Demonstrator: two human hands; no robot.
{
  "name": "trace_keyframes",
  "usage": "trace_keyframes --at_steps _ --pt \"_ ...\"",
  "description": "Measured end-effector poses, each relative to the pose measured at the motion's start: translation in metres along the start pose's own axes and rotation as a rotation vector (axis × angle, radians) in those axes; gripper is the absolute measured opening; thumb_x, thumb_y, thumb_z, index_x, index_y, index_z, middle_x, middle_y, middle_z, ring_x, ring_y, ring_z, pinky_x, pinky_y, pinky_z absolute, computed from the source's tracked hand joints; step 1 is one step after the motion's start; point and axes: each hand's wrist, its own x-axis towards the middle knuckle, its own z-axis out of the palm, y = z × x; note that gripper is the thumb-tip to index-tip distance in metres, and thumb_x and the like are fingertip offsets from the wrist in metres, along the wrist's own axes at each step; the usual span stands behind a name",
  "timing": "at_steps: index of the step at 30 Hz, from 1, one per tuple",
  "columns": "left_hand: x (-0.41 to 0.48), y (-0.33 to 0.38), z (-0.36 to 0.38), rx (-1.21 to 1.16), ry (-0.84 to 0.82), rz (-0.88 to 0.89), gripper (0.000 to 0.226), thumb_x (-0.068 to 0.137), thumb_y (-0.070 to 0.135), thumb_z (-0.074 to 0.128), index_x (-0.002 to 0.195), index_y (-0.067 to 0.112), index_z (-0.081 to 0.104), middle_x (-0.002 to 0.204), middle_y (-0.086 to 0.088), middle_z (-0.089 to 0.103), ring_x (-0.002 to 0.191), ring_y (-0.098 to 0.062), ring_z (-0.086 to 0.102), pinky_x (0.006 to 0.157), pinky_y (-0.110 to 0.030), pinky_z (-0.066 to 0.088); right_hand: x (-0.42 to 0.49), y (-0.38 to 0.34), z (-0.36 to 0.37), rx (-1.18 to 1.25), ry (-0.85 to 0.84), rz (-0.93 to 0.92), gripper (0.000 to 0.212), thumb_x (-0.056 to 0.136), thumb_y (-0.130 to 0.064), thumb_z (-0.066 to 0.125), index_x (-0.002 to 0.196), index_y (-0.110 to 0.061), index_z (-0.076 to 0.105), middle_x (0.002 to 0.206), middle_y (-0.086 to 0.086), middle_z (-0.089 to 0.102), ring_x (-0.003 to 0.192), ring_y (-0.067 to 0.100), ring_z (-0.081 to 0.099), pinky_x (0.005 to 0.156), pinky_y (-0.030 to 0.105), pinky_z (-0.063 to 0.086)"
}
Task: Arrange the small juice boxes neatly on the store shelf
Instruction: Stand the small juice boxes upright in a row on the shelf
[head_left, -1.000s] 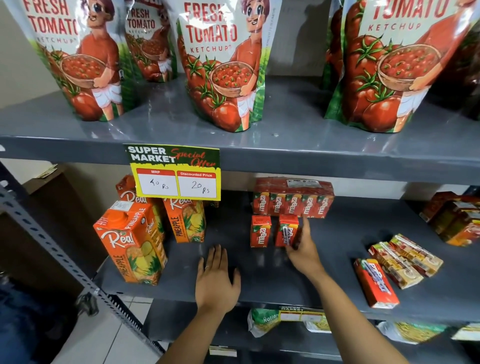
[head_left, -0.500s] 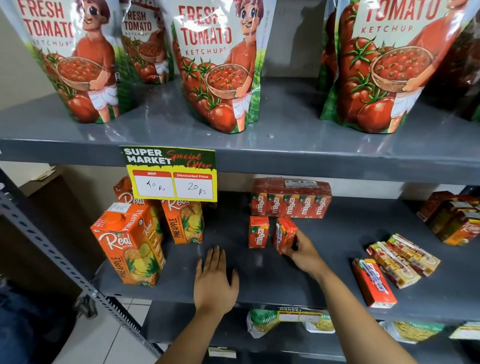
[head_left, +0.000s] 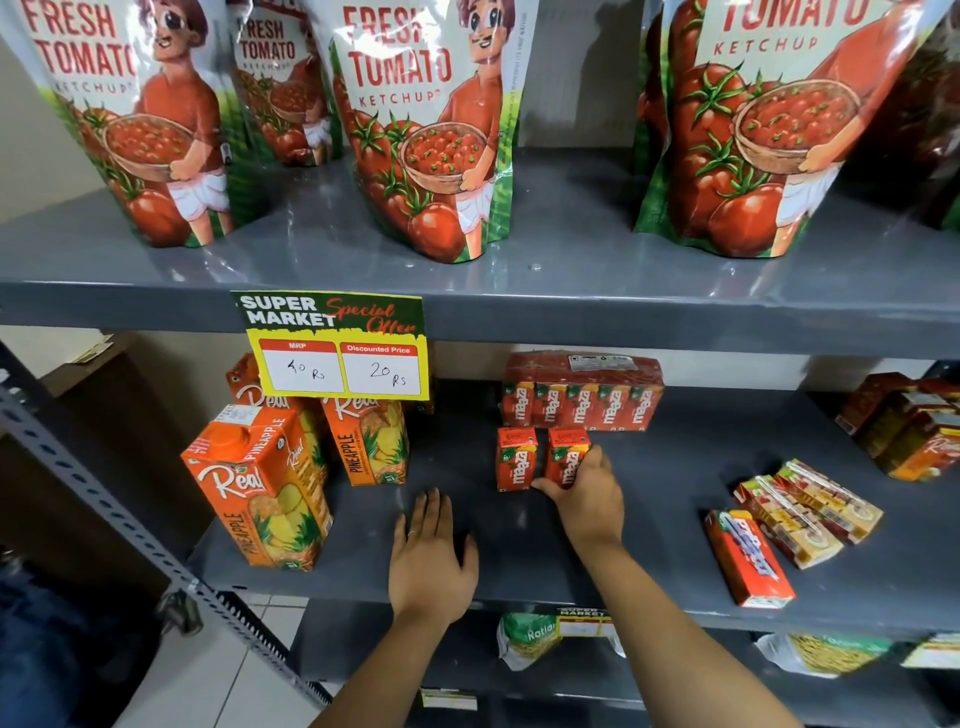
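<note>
Two small red Maaza juice boxes stand upright side by side on the grey middle shelf (head_left: 649, 467). My right hand (head_left: 589, 493) grips the right box (head_left: 566, 457); the left box (head_left: 515, 458) stands free beside it. Behind them sits a wrapped multipack of Maaza boxes (head_left: 582, 397). My left hand (head_left: 428, 561) lies flat, palm down, on the shelf near its front edge, holding nothing. Three more small juice boxes lie flat at the right: a red one (head_left: 748, 558) and two yellow ones (head_left: 787, 519) (head_left: 828, 499).
Large orange Real pineapple cartons (head_left: 260, 488) (head_left: 366, 441) stand at the left under a yellow price tag (head_left: 332, 345). Dark cartons (head_left: 904, 431) crowd the far right. Tomato ketchup pouches (head_left: 415, 130) fill the upper shelf. Packets (head_left: 530, 634) lie on the lower shelf.
My right hand has turned the right Maaza box from angled to front-facing and upright, close beside the left box. My left hand has stayed flat on the shelf.
</note>
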Motion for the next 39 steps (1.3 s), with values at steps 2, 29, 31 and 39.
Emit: trace_keyframes --at_steps 2,29,31,39 --pt "0.0 0.0 0.0 0.005 0.004 0.003 0.076 0.085 0.052 0.015 0.147 0.011 0.029 0.156 -0.006 0.027 0.145 -0.018 0.019 0.118 -0.038 0.009 -0.001 0.001 -0.003 0.022 -0.058 0.005 0.072 0.062 -0.039 0.085 0.111 -0.008 0.042 0.112 0.014 0.058 0.105 0.033 0.058 0.082 0.043 0.051" --pt "0.0 0.001 -0.002 0.015 0.014 0.003 0.075 0.085 0.049 0.018 0.142 0.006 0.04 0.15 -0.011 0.039 0.14 -0.023 0.032 0.116 -0.041 0.018 0.011 0.027 -0.072 0.272 0.188 0.13 0.049 0.072 -0.008 0.078 0.11 -0.003 0.048 0.111 0.015 0.052 0.097 0.03 0.057 0.081 0.037 0.048" --pt "0.0 0.0 -0.001 0.02 0.004 0.001 0.075 0.085 0.049 0.017 0.143 0.006 0.038 0.151 -0.01 0.037 0.141 -0.023 0.03 0.116 -0.041 0.017 0.012 0.022 -0.06 0.373 0.162 0.128 0.047 0.072 -0.008 0.078 0.103 -0.006 0.043 0.104 0.011 0.055 0.096 0.028 0.06 0.075 0.033 0.045" --pt "0.0 0.0 -0.001 0.023 0.013 0.001 0.074 0.085 0.049 0.019 0.142 0.006 0.04 0.15 -0.01 0.04 0.14 -0.023 0.032 0.116 -0.041 0.019 0.005 0.033 -0.034 0.311 0.041 0.109 0.053 0.073 -0.014 0.078 0.104 -0.012 0.035 0.111 0.016 0.063 0.1 0.033 0.063 0.075 0.036 0.048"
